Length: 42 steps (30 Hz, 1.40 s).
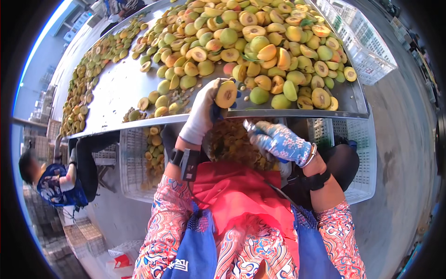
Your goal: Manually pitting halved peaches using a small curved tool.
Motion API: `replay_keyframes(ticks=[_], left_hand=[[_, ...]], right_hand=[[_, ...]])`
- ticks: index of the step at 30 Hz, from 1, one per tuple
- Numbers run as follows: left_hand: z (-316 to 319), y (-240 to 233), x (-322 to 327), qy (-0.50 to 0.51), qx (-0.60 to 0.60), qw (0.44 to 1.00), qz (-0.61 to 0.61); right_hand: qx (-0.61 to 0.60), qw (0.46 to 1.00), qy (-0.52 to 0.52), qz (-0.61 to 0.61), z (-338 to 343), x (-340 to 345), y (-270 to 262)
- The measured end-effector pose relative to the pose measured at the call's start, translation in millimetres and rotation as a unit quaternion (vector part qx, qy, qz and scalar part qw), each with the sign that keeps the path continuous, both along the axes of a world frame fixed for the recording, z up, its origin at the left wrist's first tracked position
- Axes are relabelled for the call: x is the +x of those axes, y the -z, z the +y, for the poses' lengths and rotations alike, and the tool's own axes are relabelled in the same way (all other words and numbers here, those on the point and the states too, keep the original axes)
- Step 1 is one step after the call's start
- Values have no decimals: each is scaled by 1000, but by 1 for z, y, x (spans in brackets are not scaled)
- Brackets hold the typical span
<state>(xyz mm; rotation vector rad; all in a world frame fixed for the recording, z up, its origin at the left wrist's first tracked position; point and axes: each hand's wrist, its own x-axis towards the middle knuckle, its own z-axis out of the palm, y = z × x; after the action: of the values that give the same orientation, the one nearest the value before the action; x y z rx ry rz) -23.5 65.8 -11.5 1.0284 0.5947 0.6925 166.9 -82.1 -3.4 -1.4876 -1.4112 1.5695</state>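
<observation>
My left hand (205,104), in a white and blue work glove, holds a halved stone fruit (226,94) at the table's front edge, its cut yellow face with a brown centre turned up. My right hand (284,141), in a blue floral glove, grips a small metal tool (248,125); its full shape is hidden by the fingers. Beyond the hands, a heap of halved, yellow-green stone fruit (229,36) covers much of the metal table (115,94). Below, between my knees, a container of fruit scraps (233,143) is partly covered by my red apron (240,195).
White plastic crates stand under the table at left (130,167) and right (362,164), the left one with fruit (155,153) in it. More crates (371,52) stand beyond the right edge. Another person (62,178) sits at the left, near a second fruit heap (78,94).
</observation>
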Motion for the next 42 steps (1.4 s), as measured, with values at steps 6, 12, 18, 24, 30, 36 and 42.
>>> replay_keyframes(ticks=[6,12,18,24,30,36,42], left_hand=[[-35,26,-39,-69,399,904,135],[-63,19,-58,-110,446,875,154],[-65,27,-66,-130,299,943,68],[-63,28,-90,-81,-116,979,-149],[-56,30,-117,-146,57,982,-104],[-53,43,-142,-102,-51,983,-142],[-72,43,-147,-172,91,977,-92]], right_hand=[[278,938,88,-186,9,-52,3],[334,859,-26,-387,9,-80,6],[392,825,-78,-399,7,-112,18],[401,795,-116,-440,13,-150,10],[-111,986,119,43,21,-193,-18],[-143,979,144,33,28,-213,-15],[-153,972,147,97,14,-225,-15]])
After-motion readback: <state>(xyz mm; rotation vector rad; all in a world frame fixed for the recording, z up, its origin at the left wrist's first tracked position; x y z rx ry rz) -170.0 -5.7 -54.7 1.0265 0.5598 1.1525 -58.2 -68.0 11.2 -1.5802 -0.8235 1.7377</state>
